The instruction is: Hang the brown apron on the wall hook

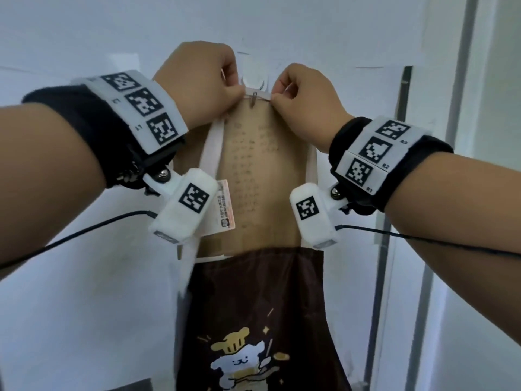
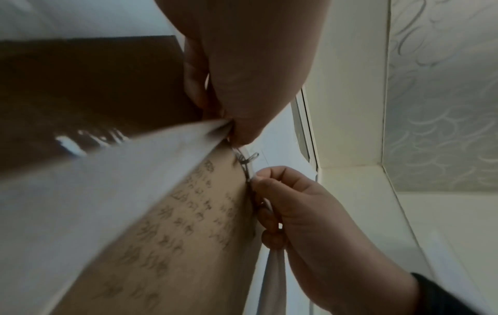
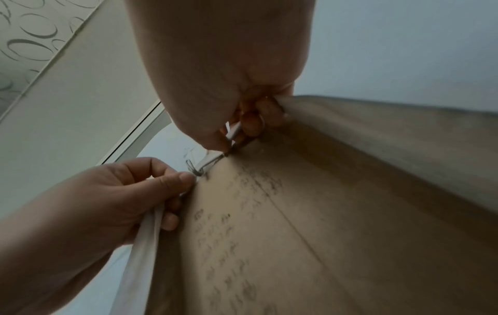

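Note:
The brown apron (image 1: 253,292) with a cartoon chef print hangs low in the head view, and its white neck strap (image 1: 259,95) runs up both sides to the wall hook (image 1: 255,86). A short stretch of strap lies taut across the hook, with the metal prong (image 1: 253,99) showing in front of it. My left hand (image 1: 239,91) pinches the strap just left of the hook. On the other side my right hand (image 1: 277,98) pinches it. The left wrist view shows the left-hand pinch (image 2: 237,132), strap (image 2: 134,181) and hook (image 2: 246,159). The right wrist view shows the right-hand pinch (image 3: 226,147) and hook (image 3: 194,168).
A tan sheet of paper (image 1: 262,170) with handwriting is fixed to the white wall behind the strap, below the hook. A small printed label (image 1: 225,207) hangs by the left strap. A metal door or window frame (image 1: 403,136) stands to the right.

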`<action>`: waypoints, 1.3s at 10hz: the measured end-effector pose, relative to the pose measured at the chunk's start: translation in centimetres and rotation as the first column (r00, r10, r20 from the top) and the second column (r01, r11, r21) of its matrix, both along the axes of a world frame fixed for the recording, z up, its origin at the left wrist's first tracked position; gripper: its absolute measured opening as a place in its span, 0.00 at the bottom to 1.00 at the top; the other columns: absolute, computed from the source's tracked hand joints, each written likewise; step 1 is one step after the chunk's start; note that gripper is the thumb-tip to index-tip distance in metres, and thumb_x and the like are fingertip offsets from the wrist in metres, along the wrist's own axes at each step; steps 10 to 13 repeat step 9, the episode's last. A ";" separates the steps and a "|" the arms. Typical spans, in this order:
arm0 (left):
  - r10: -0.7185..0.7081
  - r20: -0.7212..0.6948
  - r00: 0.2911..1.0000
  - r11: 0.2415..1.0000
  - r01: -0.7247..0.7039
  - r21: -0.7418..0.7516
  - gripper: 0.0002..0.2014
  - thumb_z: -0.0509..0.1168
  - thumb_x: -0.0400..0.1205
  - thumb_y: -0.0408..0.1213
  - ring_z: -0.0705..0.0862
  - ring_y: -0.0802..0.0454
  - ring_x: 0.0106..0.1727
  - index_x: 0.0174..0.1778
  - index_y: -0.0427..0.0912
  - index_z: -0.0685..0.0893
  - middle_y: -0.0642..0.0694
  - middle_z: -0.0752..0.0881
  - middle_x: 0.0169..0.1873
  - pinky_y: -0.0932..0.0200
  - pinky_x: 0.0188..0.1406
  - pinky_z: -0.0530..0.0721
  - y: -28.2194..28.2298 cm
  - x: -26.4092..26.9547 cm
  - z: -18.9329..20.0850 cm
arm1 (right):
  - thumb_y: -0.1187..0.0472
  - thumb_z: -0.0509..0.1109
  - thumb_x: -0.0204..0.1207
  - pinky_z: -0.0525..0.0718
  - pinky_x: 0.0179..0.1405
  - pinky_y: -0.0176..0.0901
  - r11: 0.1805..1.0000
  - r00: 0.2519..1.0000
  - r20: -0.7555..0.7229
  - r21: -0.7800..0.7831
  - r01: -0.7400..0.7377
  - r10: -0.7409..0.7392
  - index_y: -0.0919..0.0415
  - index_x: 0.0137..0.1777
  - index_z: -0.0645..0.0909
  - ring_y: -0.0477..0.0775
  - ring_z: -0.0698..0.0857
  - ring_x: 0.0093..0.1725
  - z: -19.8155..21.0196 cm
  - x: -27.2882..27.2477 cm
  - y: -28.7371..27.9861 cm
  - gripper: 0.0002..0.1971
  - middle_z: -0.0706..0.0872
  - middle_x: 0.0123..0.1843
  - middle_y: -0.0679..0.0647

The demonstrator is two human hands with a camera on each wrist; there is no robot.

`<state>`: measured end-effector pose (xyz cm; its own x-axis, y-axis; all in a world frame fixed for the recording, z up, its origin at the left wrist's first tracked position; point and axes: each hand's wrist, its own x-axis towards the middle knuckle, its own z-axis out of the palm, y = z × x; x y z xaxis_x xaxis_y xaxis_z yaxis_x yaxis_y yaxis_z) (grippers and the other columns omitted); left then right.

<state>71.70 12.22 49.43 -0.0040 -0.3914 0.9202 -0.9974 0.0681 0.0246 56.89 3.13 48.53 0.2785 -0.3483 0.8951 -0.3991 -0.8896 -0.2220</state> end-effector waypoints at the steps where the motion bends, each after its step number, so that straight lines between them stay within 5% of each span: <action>1: 0.011 0.046 0.999 1.000 -0.010 -0.011 0.09 0.68 0.78 0.47 0.78 0.52 0.42 0.42 0.44 0.82 0.52 0.81 0.36 0.59 0.42 0.71 0.0 0.0 -0.6 | 0.65 0.62 0.75 0.71 0.32 0.28 1.000 1.000 0.007 -0.001 0.018 -0.018 0.57 0.42 0.75 0.41 0.74 0.34 -1.4 -0.4 -0.1 0.03 0.75 0.33 0.41; 3: 0.028 0.057 0.998 0.999 -0.029 0.016 0.07 0.67 0.78 0.44 0.78 0.53 0.42 0.43 0.45 0.85 0.51 0.81 0.38 0.58 0.42 0.74 0.0 -0.4 -1.4 | 0.62 0.63 0.75 0.76 0.39 0.38 0.999 0.997 -0.059 -0.018 0.052 -0.053 0.59 0.45 0.81 0.49 0.78 0.39 -3.2 -0.8 0.4 0.05 0.81 0.40 0.50; 5: 0.091 0.092 0.992 0.990 -0.100 0.101 0.06 0.65 0.79 0.40 0.80 0.46 0.41 0.45 0.42 0.85 0.45 0.82 0.38 0.53 0.42 0.76 0.8 -1.5 -2.8 | 0.58 0.67 0.75 0.75 0.37 0.30 0.999 0.997 -0.073 0.054 -0.009 0.013 0.48 0.34 0.73 0.40 0.76 0.35 -3.9 -1.8 1.2 0.09 0.77 0.34 0.41; 6: 0.100 0.063 0.993 0.981 -0.109 0.160 0.08 0.67 0.79 0.45 0.83 0.44 0.42 0.45 0.44 0.84 0.45 0.83 0.39 0.53 0.43 0.78 1.3 -2.0 -3.1 | 0.58 0.66 0.77 0.81 0.43 0.39 0.996 0.997 -0.062 0.081 -0.038 0.043 0.53 0.36 0.73 0.47 0.78 0.40 -4.1 -2.8 1.9 0.08 0.80 0.40 0.49; 9: -0.044 -0.126 0.991 0.997 0.051 0.054 0.19 0.61 0.79 0.57 0.79 0.54 0.47 0.59 0.48 0.81 0.52 0.81 0.49 0.61 0.41 0.77 3.4 -4.6 -3.3 | 0.53 0.65 0.79 0.83 0.33 0.36 0.967 0.986 0.083 0.197 -0.161 0.147 0.59 0.45 0.75 0.48 0.83 0.39 -3.4 -7.7 5.5 0.09 0.82 0.42 0.54; 13: -0.044 -0.126 0.991 0.997 0.051 0.054 0.19 0.61 0.79 0.57 0.79 0.54 0.47 0.59 0.48 0.81 0.52 0.81 0.49 0.61 0.41 0.77 3.4 -4.6 -3.3 | 0.53 0.65 0.79 0.83 0.33 0.36 0.967 0.986 0.083 0.197 -0.161 0.147 0.59 0.45 0.75 0.48 0.83 0.39 -3.4 -7.7 5.5 0.09 0.82 0.42 0.54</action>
